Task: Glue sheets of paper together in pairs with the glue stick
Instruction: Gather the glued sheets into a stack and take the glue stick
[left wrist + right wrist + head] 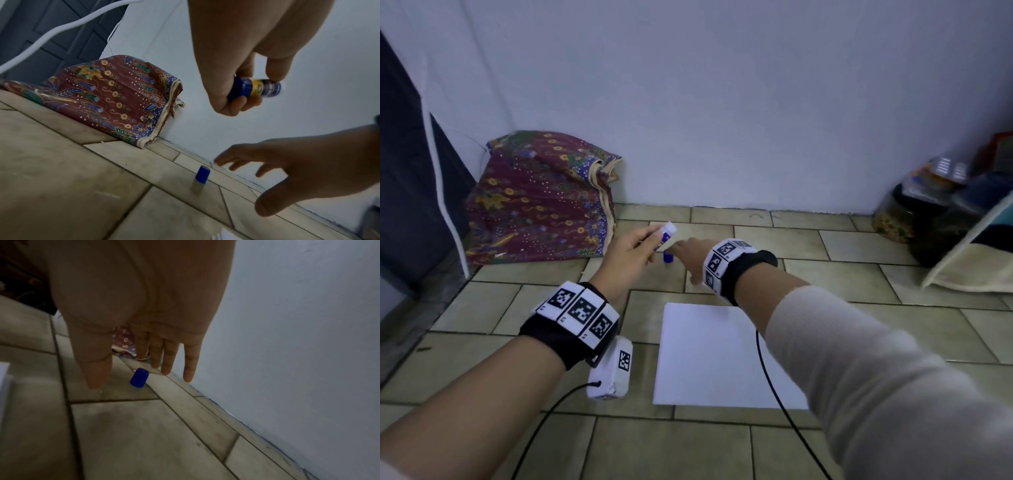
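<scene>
My left hand [635, 248] holds an uncapped blue and yellow glue stick [663, 235] above the tiled floor, its white tip pointing up and away; in the left wrist view the fingers curl round the glue stick [255, 88]. The blue cap [668, 256] stands upright on the floor just below. My right hand [690, 251] hovers over the cap [139, 377] with straight, spread fingers [170, 358] and holds nothing. A stack of white paper [717, 356] lies on the floor nearer to me, under my right forearm.
A patterned batik cloth bundle [541, 198] leans against the white wall [756, 102] at the left. A dark door [410, 192] is at far left. Jars and bags [928, 212] crowd the right corner. Black cables [784, 404] trail from both wrists.
</scene>
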Tool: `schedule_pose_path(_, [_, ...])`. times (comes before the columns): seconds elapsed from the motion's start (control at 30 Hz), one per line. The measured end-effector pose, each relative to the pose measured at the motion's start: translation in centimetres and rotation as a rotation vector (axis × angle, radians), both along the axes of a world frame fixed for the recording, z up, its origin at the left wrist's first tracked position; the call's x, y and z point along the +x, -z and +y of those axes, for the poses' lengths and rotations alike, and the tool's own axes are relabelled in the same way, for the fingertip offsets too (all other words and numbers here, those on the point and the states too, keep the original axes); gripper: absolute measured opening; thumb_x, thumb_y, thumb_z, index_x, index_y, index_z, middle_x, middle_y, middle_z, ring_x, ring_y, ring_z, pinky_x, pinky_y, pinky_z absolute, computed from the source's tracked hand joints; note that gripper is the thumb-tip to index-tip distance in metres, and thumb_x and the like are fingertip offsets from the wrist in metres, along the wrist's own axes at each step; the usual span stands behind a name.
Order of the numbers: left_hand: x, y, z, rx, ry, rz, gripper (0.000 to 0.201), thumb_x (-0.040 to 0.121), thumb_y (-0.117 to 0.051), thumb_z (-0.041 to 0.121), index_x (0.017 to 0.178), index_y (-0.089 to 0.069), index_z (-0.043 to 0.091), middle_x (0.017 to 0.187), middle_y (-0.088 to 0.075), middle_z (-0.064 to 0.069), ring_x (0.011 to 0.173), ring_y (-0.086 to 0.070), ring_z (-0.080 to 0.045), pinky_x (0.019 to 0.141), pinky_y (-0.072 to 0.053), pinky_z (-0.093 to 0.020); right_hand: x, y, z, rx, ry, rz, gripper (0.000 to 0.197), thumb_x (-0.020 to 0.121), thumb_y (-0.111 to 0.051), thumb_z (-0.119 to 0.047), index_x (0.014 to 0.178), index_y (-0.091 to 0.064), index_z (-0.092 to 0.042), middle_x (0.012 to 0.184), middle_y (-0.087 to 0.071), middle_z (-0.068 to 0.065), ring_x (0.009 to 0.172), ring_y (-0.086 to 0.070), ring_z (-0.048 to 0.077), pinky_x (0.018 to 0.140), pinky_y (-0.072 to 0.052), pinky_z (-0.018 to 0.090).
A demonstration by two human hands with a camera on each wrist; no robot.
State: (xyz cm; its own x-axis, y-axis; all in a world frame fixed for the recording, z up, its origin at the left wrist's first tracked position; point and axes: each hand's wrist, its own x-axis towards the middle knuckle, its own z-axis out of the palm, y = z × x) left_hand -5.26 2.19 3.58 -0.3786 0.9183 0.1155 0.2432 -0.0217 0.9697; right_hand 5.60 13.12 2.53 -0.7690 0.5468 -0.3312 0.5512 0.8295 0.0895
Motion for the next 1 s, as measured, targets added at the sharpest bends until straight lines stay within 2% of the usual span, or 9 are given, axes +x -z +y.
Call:
schedule_pose_path(0.17, [-0.5,-0.5,1.2,-0.012,-0.005,0.016,0.014,0.094,-0.055,0.017,0.090,-0.065,0.027,0.078,-0.062,0.005,0.064,-0.051,-0.007,0.056,-0.039,-0.012,-2.8,1.7,1.9,-0.009,0.000,-0.019,0.081,0.083,-0.056,-0.016,0.150,-0.014,-0.032,0.150,-0.031,-0.001,0.121,-0.048,0.026,0.093,-0.048,0.043])
schedule_pose_path(0.27, [-1.0,-0.3,1.8,-0.006,-0.009,0.047,0.014,0.093,-0.058,0.015,0.090,-0.066,0.027,0.079,-0.062,0.004,0.059,-0.052,0.001,0.058,-0.039,-0.013,-3.8,2.5,2.7,-0.007,0.027,-0.105,0.062,0.086,-0.054,-0.028,0.144,-0.031,-0.032,0.150,-0.035,-0.005,0.125,-0.048,0.023,0.098,-0.045,0.041])
schedule_pose_path(0.37, [-1.3,0.0,2.0,0.005,0.015,0.077,0.015,0.093,-0.057,0.009,0.097,-0.066,0.021,0.080,-0.060,0.005,0.058,-0.052,0.006,0.057,-0.039,-0.008,-3.4,1.6,2.1,-0.011,0.077,-0.075,0.036,0.095,-0.050,-0.017,0.130,-0.053,-0.013,0.131,-0.055,0.011,0.119,-0.053,0.029,0.094,-0.043,0.037])
schedule_pose_path(0.5, [-1.6,0.5,2.0,0.014,0.060,0.135,0.022,0.093,-0.058,0.007,0.096,-0.064,0.028,0.088,-0.062,0.014,0.065,-0.054,0.011,0.064,-0.040,-0.013,-2.6,1.6,2.7,-0.135,0.250,0.113,0.012,0.092,-0.055,-0.014,0.098,-0.062,-0.006,0.093,-0.058,0.010,0.087,-0.053,0.022,0.070,-0.044,0.023])
schedule_pose_path(0.57, [-1.8,0.6,2.0,0.010,0.078,0.170,0.020,0.093,-0.059,0.007,0.102,-0.064,0.024,0.090,-0.062,0.015,0.067,-0.054,0.012,0.066,-0.041,-0.015,-1.4,1.1,3.4,-0.263,0.315,0.291,0.019,0.088,-0.062,-0.013,0.103,-0.068,-0.003,0.097,-0.065,0.011,0.091,-0.060,0.024,0.072,-0.045,0.020])
schedule_pose_path(0.63, [-1.8,0.5,1.9,0.022,0.088,0.183,0.020,0.092,-0.059,0.007,0.105,-0.063,0.022,0.088,-0.062,0.013,0.065,-0.055,0.011,0.067,-0.043,-0.015,0.4,-0.3,4.1,-0.446,0.460,0.615,0.014,0.085,-0.067,-0.014,0.094,-0.070,-0.004,0.102,-0.070,0.013,0.081,-0.068,0.018,0.077,-0.049,0.023])
schedule_pose_path(0.73, [-1.4,0.1,2.0,0.023,0.096,0.191,0.020,0.093,-0.058,0.008,0.106,-0.062,0.023,0.094,-0.065,0.007,0.063,-0.054,0.010,0.069,-0.045,-0.020,3.4,-1.5,4.5,-0.680,0.552,1.060,0.014,0.087,-0.067,-0.018,0.081,-0.067,-0.006,0.079,-0.072,0.013,0.053,-0.065,0.008,0.063,-0.057,0.022])
schedule_pose_path(0.83, [-0.3,-0.5,2.2,0.019,0.114,0.161,0.021,0.093,-0.058,0.006,0.105,-0.062,0.023,0.097,-0.065,0.001,0.075,-0.058,0.002,0.069,-0.048,-0.018,5.0,-2.7,3.3,-0.820,0.460,1.197,0.006,0.086,-0.065,-0.002,0.083,-0.067,-0.007,0.064,-0.070,0.000,0.055,-0.066,0.009,0.059,-0.055,0.019])
schedule_pose_path(1.0, [1.5,-1.5,2.0,0.027,0.141,0.143,0.022,0.092,-0.059,0.005,0.109,-0.063,0.018,0.093,-0.066,0.003,0.073,-0.062,-0.005,0.061,-0.046,-0.009,6.9,-4.0,1.4,-0.942,0.388,1.343,0.023,0.082,-0.060,0.015,0.099,-0.065,0.001,0.073,-0.072,0.000,0.067,-0.069,0.011,0.073,-0.058,0.022])
